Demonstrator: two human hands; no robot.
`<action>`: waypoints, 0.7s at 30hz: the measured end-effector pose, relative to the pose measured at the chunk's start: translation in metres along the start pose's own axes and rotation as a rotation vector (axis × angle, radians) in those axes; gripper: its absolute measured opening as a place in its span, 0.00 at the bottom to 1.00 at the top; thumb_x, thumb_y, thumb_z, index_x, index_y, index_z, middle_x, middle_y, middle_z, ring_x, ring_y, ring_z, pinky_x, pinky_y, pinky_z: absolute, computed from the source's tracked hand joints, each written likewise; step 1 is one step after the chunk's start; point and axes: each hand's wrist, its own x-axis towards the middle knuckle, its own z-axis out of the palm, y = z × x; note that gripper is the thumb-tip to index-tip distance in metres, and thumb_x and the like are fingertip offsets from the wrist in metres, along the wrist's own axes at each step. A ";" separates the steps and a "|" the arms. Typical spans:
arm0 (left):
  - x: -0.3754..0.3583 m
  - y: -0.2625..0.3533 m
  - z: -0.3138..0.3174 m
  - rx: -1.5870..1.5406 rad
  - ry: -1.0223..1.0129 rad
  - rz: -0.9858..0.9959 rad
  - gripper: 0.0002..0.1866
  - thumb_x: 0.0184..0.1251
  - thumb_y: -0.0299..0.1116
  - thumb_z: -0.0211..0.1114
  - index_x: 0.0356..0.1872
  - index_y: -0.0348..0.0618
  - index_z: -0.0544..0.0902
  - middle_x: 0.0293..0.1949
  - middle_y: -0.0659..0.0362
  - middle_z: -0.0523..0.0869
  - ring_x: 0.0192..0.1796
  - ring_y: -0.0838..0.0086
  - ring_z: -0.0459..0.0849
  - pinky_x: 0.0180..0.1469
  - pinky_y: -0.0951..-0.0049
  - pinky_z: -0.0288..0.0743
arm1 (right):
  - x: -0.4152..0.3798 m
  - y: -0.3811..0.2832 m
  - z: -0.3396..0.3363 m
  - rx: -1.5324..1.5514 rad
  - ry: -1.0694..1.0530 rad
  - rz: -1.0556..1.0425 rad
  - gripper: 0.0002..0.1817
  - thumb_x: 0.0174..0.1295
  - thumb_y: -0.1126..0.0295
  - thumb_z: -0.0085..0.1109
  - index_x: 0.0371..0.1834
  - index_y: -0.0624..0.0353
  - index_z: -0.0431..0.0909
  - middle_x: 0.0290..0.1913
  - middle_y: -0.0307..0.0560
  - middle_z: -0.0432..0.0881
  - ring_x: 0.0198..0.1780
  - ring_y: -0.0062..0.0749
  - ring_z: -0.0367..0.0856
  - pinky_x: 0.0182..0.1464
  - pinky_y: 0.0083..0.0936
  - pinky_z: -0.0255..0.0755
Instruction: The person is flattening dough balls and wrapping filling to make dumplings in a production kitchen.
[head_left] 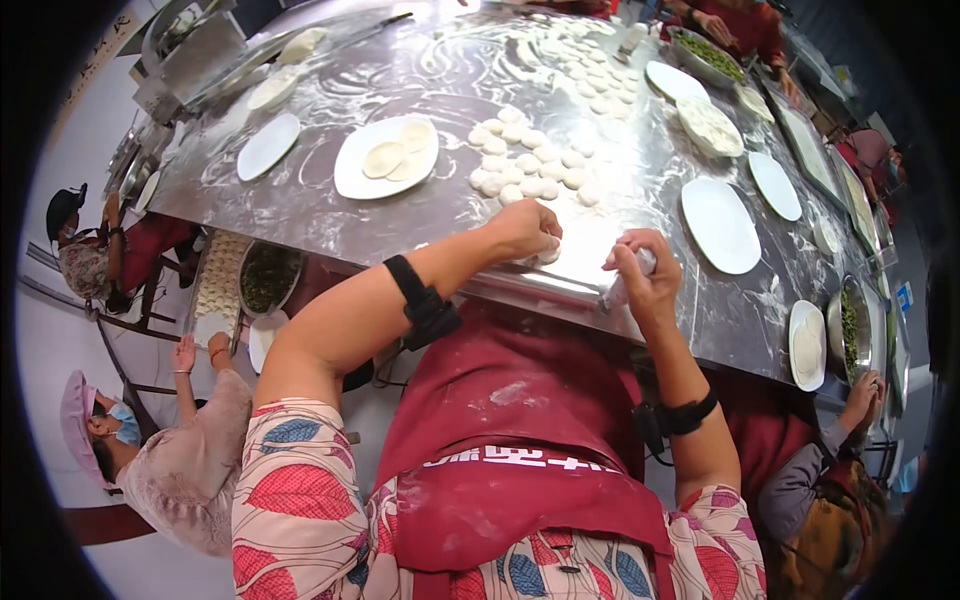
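Note:
My left hand [524, 230] is at the front edge of the steel table, its fingers curled down onto a small piece of dough [548, 254]. To its right, my right hand [648, 272] is wrapped around a short, pale rolling pin [616, 292], tilted and partly hidden by the fingers. The pin is apart from the dough. Just beyond my left hand lies a cluster of small round dough pieces [528, 162], dusted with flour. A white plate [350, 165] holding several flat dough wrappers [398, 155] stands to the left of them.
The floury steel table [300, 215] bears more dough pieces [598, 78], white plates [720, 228] and a bowl of green filling [708, 58]. Another filling bowl [852, 325] stands at right. Co-workers sit at left [180, 460] and right [835, 490]; another stands across the table [750, 30].

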 end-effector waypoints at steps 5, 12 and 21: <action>0.007 0.021 0.005 0.254 -0.048 0.000 0.07 0.53 0.30 0.66 0.33 0.41 0.84 0.32 0.54 0.86 0.37 0.67 0.84 0.42 0.67 0.76 | 0.030 -0.006 0.000 0.025 -0.059 0.209 0.08 0.65 0.71 0.60 0.32 0.62 0.73 0.20 0.38 0.75 0.19 0.17 0.73 0.21 0.17 0.68; 0.016 0.009 0.000 0.216 -0.057 0.041 0.08 0.52 0.30 0.67 0.34 0.41 0.87 0.30 0.51 0.87 0.35 0.63 0.85 0.40 0.65 0.77 | 0.042 0.015 0.010 -0.112 0.070 0.196 0.13 0.65 0.68 0.61 0.27 0.62 0.71 0.16 0.38 0.74 0.17 0.16 0.72 0.18 0.18 0.63; 0.005 0.020 0.000 0.224 0.109 -0.028 0.09 0.54 0.33 0.67 0.32 0.39 0.86 0.26 0.53 0.87 0.31 0.66 0.84 0.38 0.67 0.77 | 0.059 0.024 0.019 -0.169 0.117 0.200 0.10 0.63 0.72 0.61 0.27 0.62 0.70 0.13 0.39 0.72 0.15 0.18 0.71 0.17 0.21 0.61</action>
